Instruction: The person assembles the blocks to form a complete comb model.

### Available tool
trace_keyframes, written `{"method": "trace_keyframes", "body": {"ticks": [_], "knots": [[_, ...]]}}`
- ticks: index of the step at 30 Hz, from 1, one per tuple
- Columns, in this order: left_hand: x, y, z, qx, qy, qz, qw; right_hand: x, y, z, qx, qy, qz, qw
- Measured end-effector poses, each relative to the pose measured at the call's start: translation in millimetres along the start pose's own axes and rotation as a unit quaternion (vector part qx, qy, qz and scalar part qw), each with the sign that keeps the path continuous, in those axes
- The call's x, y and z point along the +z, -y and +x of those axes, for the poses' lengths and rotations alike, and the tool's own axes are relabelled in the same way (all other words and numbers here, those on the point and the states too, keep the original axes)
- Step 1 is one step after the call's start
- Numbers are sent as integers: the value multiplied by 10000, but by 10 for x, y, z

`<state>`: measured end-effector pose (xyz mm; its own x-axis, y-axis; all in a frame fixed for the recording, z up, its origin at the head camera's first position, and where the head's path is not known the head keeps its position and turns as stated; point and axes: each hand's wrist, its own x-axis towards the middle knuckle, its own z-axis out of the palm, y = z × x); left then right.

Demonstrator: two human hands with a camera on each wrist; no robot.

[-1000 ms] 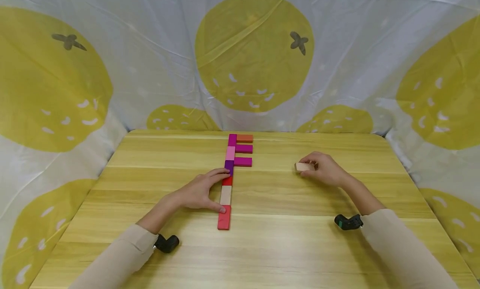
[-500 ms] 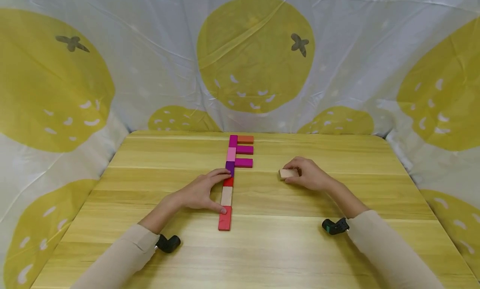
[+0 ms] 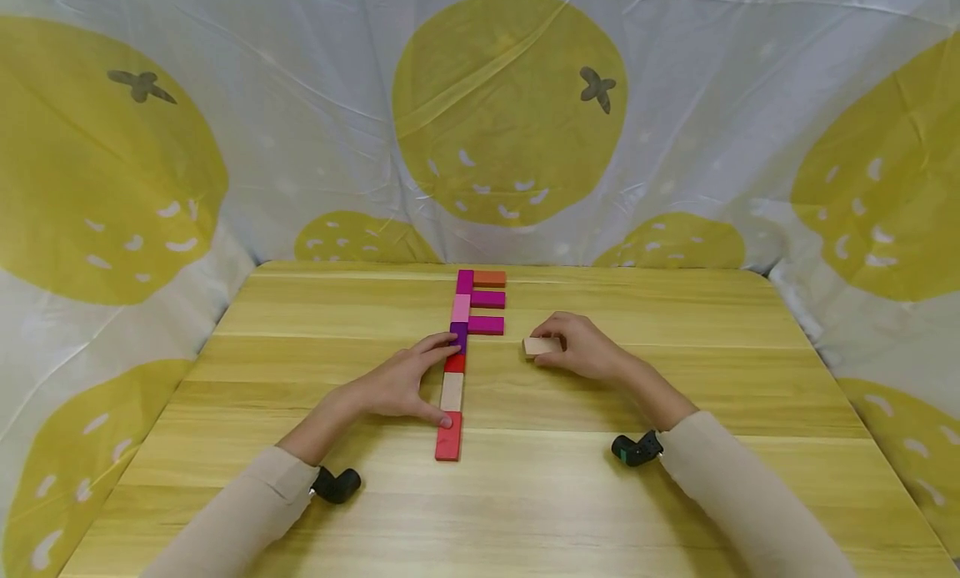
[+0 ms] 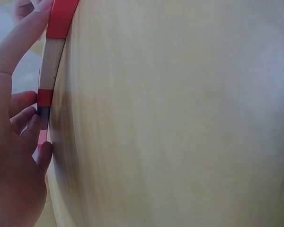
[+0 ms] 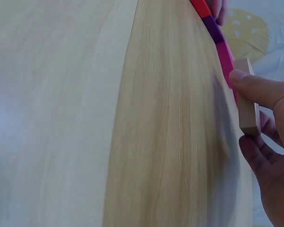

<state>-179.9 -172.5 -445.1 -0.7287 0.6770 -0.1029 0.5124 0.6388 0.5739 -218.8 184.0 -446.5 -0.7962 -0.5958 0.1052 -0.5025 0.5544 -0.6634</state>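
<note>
Small flat wooden blocks lie end to end in a line on the table. My left hand [image 3: 397, 382] touches this line from the left side. Its thumb rests on the coral-red block [image 3: 448, 443] at the near end, and its fingertips lie at the purple block [image 3: 458, 334]. Between them sit a plain wood block [image 3: 452, 391] and a red block [image 3: 454, 364]. To the right of the line, my right hand [image 3: 581, 346] pinches another plain wood block [image 5: 248, 111] between thumb and fingers. That block is raised off the table in the right wrist view.
A pink block [image 3: 461, 308] and a magenta block [image 3: 465, 281] continue the line at its far end. An orange block [image 3: 490, 278] and two magenta blocks [image 3: 486, 325] stick out to its right. A patterned cloth [image 3: 510, 103] hangs behind the wooden table [image 3: 525, 511].
My right hand has carried the plain wood block leftward, nearer to the line. The left hand stays in place on the line of blocks.
</note>
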Motion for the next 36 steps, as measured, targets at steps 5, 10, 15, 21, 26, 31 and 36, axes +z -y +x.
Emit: {"method": "trace_keyframes", "body": {"ticks": [5, 10, 15, 21, 26, 31, 36], "knots": [[-14, -7, 8, 4, 33, -38, 10000, 64, 43, 85, -178, -2, -50, 9998], [-12, 10, 17, 38, 35, -31, 10000, 137, 90, 176, -351, -4, -122, 9993], [-17, 22, 20, -8, 63, -70, 10000, 231, 169, 296, -420, 18, -238, 9988], [-17, 19, 24, 22, 57, -86, 9999, 347, 251, 413, -469, -48, -465, 9978], [-11, 18, 23, 80, 46, -124, 9999, 414, 296, 471, -414, -104, -502, 9978], [-8, 17, 17, 70, 47, -107, 9999, 481, 321, 515, -316, -87, -758, 9966], [-4, 13, 20, 122, 14, -104, 9999, 533, 366, 549, -280, -54, -1091, 9936]]}}
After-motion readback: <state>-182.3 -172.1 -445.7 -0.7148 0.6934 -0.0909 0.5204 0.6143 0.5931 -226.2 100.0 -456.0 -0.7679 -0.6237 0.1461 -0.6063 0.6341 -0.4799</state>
